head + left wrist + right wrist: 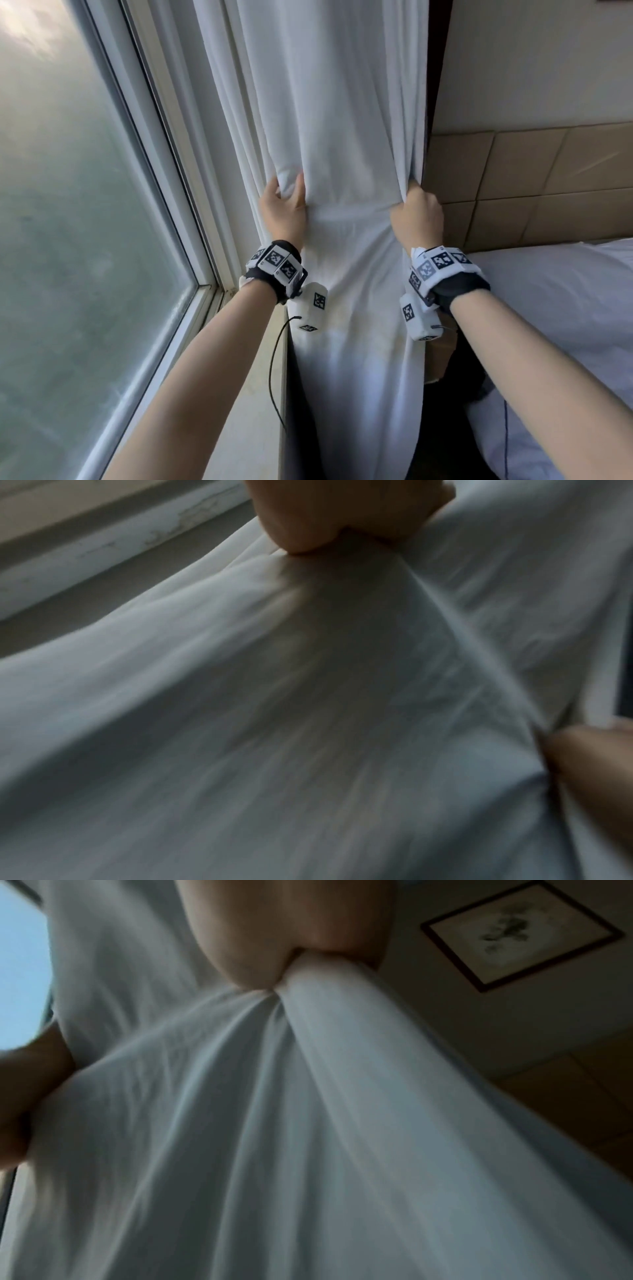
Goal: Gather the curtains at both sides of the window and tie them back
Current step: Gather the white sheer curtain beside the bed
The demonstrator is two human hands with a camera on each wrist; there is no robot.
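A white curtain (329,113) hangs at the right side of the window (68,205). My left hand (282,205) grips a bunched fold at the curtain's left edge, fingers curled into the cloth. My right hand (416,212) grips the gathered right edge beside the headboard. The cloth is stretched taut between both hands. In the left wrist view the curtain (274,723) fills the frame, with my left hand (342,520) clenched on it at the top. In the right wrist view my right hand (291,934) clenches a thick fold of the curtain (274,1123). No tie-back is in view.
A white window frame (191,192) and a sill (250,394) run down the left. A tan padded headboard (531,185) and a bed with white sheets (565,308) stand at the right. A framed picture (520,934) hangs on the wall.
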